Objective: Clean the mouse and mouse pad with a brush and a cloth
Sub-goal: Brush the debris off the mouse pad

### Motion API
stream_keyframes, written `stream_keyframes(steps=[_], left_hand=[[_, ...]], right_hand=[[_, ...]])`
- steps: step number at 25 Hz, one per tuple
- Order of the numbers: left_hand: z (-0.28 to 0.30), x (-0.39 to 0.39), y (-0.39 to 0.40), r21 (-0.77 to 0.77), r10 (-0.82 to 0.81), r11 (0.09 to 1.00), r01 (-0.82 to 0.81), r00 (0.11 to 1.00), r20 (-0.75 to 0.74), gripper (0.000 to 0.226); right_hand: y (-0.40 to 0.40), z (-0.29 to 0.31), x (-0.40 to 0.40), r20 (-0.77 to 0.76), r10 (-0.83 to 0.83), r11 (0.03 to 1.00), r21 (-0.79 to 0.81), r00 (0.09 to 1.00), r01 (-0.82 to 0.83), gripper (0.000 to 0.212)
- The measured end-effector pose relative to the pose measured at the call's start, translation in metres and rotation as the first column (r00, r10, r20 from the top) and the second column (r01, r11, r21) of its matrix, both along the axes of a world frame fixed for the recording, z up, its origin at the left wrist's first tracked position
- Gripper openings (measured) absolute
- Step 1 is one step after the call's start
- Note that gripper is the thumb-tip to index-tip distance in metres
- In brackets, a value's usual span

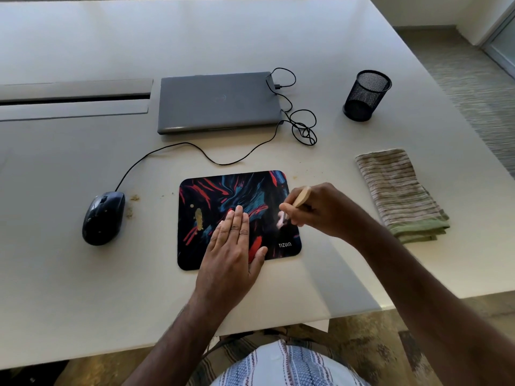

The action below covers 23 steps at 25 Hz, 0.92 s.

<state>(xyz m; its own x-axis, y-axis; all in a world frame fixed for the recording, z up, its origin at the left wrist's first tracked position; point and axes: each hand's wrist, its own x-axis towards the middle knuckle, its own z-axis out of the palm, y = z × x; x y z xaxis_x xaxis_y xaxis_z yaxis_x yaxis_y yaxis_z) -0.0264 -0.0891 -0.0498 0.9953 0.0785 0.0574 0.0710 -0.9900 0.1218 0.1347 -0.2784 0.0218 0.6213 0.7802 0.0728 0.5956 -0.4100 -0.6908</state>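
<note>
A dark mouse pad (223, 190) with red and blue streaks lies on the white table, with a tan smear of dirt (199, 218) on its left part. My left hand (234, 246) rests flat on the pad, fingers together. My right hand (320, 210) grips a small wooden-handled brush (301, 197), whose pale bristles, blurred, touch the pad's right side. A black wired mouse (103, 217) sits left of the pad. A folded striped cloth (401, 193) lies to the right.
Behind the pad lie a shut grey laptop (218, 103) and the mouse's looping black cable (302, 126). A black mesh cup (366, 94) stands at the back right. Crumbs (132, 203) are scattered beside the mouse. The table edge (362, 309) runs just in front of me.
</note>
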Motion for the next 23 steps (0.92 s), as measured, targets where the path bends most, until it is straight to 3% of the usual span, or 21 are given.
stream_keyframes(steps=[4,8,14,23], left_hand=[[-0.001,0.0,0.001,0.005,0.0,1.0,0.0,1.0,-0.002,0.076],[-0.002,0.001,0.0,0.003,0.003,1.0,-0.003,1.0,0.008,0.076],[-0.004,0.001,0.002,0.003,0.007,1.0,-0.007,1.0,0.008,0.076],[-0.005,0.001,0.001,0.012,0.007,1.0,-0.007,1.0,0.013,0.076]], right_hand=[[0.021,-0.005,0.005,0.093,-0.003,1.0,0.031,0.996,0.0,0.019],[0.024,-0.003,0.007,0.072,-0.044,0.993,0.109,0.996,0.036,0.017],[0.007,0.005,0.009,-0.018,0.022,0.991,-0.131,1.0,-0.024,0.027],[0.027,-0.002,0.007,0.106,-0.075,0.995,0.075,0.992,0.068,0.015]])
